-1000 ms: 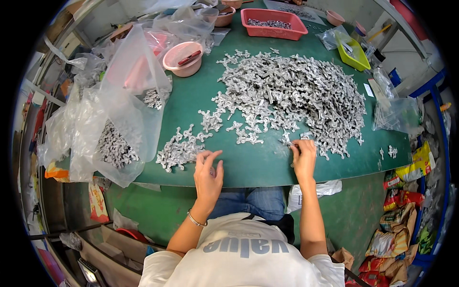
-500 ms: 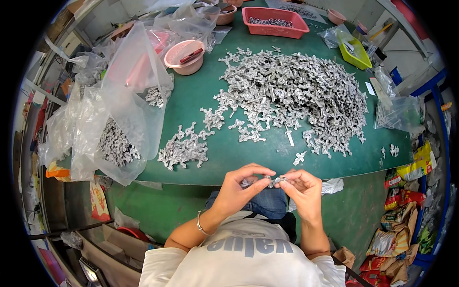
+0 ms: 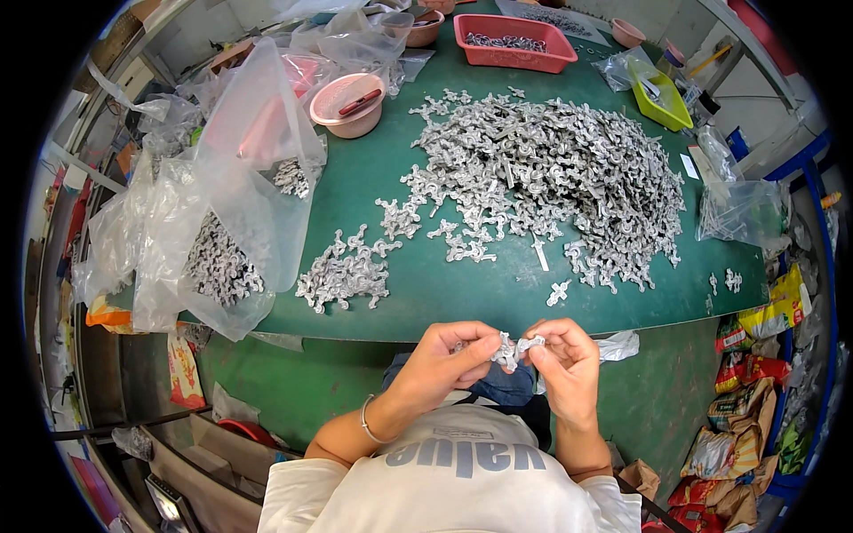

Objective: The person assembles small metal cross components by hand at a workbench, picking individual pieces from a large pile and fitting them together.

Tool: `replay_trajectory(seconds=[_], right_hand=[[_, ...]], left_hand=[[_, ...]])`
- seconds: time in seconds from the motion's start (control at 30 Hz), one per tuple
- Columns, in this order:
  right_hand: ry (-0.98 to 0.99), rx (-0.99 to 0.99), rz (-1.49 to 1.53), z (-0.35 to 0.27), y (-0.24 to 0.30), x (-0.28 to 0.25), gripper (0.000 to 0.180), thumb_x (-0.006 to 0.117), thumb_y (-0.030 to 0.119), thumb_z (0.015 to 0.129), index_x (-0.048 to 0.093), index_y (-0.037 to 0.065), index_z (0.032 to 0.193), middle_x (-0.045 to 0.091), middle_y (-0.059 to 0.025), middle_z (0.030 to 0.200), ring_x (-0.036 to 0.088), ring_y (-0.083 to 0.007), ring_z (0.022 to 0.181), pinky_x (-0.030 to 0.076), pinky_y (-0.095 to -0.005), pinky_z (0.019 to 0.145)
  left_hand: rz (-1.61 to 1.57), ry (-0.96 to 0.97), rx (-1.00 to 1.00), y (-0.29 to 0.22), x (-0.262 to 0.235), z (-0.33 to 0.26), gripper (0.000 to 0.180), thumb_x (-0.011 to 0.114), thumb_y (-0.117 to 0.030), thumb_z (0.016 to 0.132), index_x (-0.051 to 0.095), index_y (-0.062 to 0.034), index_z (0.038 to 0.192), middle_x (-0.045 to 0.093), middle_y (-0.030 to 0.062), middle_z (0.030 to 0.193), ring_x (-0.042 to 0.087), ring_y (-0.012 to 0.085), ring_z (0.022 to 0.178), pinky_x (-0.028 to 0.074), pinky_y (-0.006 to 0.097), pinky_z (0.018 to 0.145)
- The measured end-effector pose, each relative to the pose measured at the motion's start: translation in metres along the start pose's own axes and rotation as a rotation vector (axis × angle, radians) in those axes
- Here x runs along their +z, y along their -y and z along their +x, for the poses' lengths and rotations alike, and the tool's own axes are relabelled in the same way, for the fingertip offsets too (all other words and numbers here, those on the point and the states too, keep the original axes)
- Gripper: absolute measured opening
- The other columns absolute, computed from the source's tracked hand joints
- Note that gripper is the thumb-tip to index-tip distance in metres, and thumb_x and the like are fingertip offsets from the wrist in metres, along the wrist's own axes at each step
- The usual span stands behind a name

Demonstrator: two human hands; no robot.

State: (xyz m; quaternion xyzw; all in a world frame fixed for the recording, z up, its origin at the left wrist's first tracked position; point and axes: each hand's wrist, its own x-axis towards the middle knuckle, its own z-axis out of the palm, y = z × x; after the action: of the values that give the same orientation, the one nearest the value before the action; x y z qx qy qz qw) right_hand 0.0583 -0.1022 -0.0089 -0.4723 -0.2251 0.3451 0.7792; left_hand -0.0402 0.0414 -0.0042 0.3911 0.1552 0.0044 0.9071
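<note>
Apart a second ago, the left hand point(image 3: 449, 357) and right hand point(image 3: 571, 364) now meet just off the near edge of the surface point(image 3: 426, 302), fingertips closed on small metal pieces point(image 3: 508, 353); picking up apparently gives way to two-handed handling

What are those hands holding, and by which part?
Small silvery metalwork, one piece or several, I can't tell: the left hand pinches its left end, the right hand its right end.

To the lower left of the red tray point(image 3: 520, 59), a pink bowl point(image 3: 350, 128) holds a slim red object point(image 3: 360, 102); a lime-green tray point(image 3: 656, 108) sits lower right, a yellow packet point(image 3: 780, 300) farther right.
</note>
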Motion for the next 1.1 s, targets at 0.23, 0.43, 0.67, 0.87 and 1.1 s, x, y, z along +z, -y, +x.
replay_trajectory(seconds=[0.23,0.43,0.67,0.87,1.1], right_hand=[[-0.088,-0.117,-0.203,-0.001,0.000,0.004,0.015,0.055,-0.008,0.078,0.055,-0.006,0.093,0.060,-0.0118,0.086,0.058,-0.0172,0.079,0.046,-0.0270,0.070],[0.074,-0.631,-0.613,0.008,0.005,-0.002,0.015,0.060,-0.009,0.068,0.059,-0.005,0.082,0.060,-0.0144,0.077,0.057,-0.0243,0.069,0.044,-0.0309,0.063],[0.079,-0.645,-0.610,0.002,0.010,0.004,0.022,0.067,-0.010,0.059,0.060,-0.004,0.080,0.060,-0.0141,0.076,0.057,-0.0246,0.067,0.045,-0.0319,0.060],[0.001,-0.665,-0.608,-0.002,0.008,0.003,0.023,0.067,-0.011,0.058,0.060,-0.006,0.080,0.060,-0.0151,0.075,0.057,-0.0247,0.066,0.045,-0.0316,0.060],[0.003,-0.700,-0.650,-0.004,0.009,0.004,0.025,0.067,-0.013,0.058,0.060,-0.007,0.080,0.061,-0.0164,0.075,0.057,-0.0246,0.065,0.045,-0.0299,0.058]], left_hand=[[0.135,-0.057,0.082,-0.003,0.004,-0.003,0.018,0.052,-0.009,0.086,0.059,0.0041,0.096,0.060,0.0070,0.076,0.035,0.0034,0.049,0.024,0.018,0.041],[0.156,-0.032,0.030,-0.005,-0.002,-0.008,0.019,0.062,-0.003,0.078,0.061,0.0005,0.096,0.058,0.0011,0.077,0.037,0.0027,0.053,0.029,0.017,0.047],[0.483,-0.050,0.484,-0.005,0.002,-0.010,0.027,0.070,0.005,0.065,0.063,0.0016,0.092,0.058,0.0109,0.099,0.041,0.0034,0.057,0.037,0.017,0.056],[0.544,-0.061,0.561,-0.003,0.003,-0.010,0.027,0.067,0.006,0.067,0.064,-0.0006,0.093,0.059,0.0079,0.097,0.036,0.0024,0.053,0.033,0.017,0.049],[0.548,-0.066,0.580,-0.004,0.006,-0.011,0.025,0.066,0.008,0.069,0.064,-0.0008,0.092,0.060,0.0076,0.096,0.034,0.0019,0.052,0.030,0.017,0.047]])
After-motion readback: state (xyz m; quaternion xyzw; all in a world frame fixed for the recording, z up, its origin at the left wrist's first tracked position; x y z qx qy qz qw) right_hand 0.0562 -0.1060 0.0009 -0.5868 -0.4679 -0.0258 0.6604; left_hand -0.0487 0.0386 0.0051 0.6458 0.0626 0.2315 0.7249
